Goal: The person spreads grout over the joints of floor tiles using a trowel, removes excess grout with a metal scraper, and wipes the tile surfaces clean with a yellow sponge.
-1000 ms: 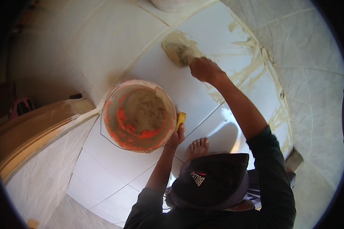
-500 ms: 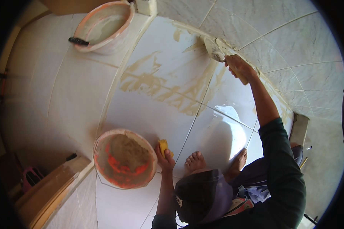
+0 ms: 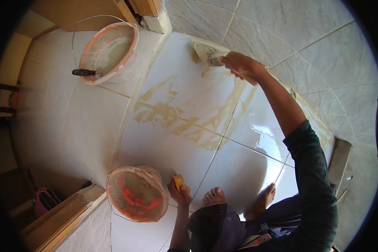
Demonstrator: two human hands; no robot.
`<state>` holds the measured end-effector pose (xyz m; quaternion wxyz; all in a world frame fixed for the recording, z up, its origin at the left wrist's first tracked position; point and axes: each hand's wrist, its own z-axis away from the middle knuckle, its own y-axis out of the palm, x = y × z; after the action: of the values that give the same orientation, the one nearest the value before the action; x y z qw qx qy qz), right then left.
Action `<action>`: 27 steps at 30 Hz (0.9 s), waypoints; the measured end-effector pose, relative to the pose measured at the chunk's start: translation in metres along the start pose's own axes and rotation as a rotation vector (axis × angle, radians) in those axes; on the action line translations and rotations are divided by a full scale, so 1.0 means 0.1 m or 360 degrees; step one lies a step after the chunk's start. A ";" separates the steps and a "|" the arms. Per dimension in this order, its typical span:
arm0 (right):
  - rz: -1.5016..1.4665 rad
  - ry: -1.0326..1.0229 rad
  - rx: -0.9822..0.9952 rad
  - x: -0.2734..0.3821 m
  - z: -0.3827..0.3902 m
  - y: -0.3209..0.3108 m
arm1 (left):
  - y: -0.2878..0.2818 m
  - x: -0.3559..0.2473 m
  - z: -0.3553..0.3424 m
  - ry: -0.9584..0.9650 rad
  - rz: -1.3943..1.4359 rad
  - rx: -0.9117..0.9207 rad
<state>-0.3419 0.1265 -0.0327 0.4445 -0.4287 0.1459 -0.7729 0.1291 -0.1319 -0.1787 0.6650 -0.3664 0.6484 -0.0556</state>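
Note:
My right hand [image 3: 243, 67] grips a trowel by its wooden handle. The trowel's metal blade [image 3: 206, 53] lies against the white floor tiles [image 3: 176, 147], along the foot of the tiled wall, with beige paste around it. In my left hand [image 3: 179, 196] is a yellow sponge [image 3: 180, 183], held low over the floor beside an orange bucket [image 3: 155, 173]. That bucket is tilted and has wet greyish-brown paste inside. Beige smears [image 3: 155, 111] spread over the tiles between my hands and across the joints.
A second bucket [image 3: 128, 67], paste-crusted, stands at the far left with a black-handled tool [image 3: 85, 72] across its rim. Marbled wall tiles [image 3: 277, 38] rise on the right. A wooden door frame [image 3: 59, 222] is at lower left. My bare feet [image 3: 215, 196] rest on the tiles.
My right hand has slid the trowel leftward along the wall's foot. The left hand still holds the sponge by the bucket. The view has shifted, so most things sit lower in the picture.

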 end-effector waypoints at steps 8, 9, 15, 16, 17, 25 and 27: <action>0.0053 -0.0122 -0.0153 0.60 -0.91 0.19 | 0.08 0.03 0.01 0.0024 -0.0136 -0.0020; 0.0071 -0.0034 -0.0049 0.56 -0.92 0.19 | 0.10 0.05 0.01 -0.0006 -0.0128 -0.0013; -0.0027 0.0012 0.0236 0.57 -0.64 0.02 | -0.08 -0.02 0.00 -0.0031 -0.0168 0.0050; 0.0022 0.0001 0.0173 0.60 -0.63 -0.06 | -0.07 -0.04 -0.02 -0.0033 -0.0161 0.0089; 0.0036 0.0010 0.0160 0.61 -0.74 -0.08 | -0.03 -0.04 -0.01 -0.0032 -0.0140 0.0090; 0.0281 0.0061 0.0090 0.80 -0.87 0.23 | -0.01 0.10 0.04 0.0050 -0.0154 0.0044; 0.0223 0.0117 0.0087 0.85 -0.69 0.10 | -0.05 0.11 0.03 0.0040 -0.0162 0.0041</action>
<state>-0.4113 0.0411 -0.0341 0.5034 -0.3766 0.1707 -0.7587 0.1354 -0.1397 -0.1852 0.6579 -0.3896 0.6363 -0.1024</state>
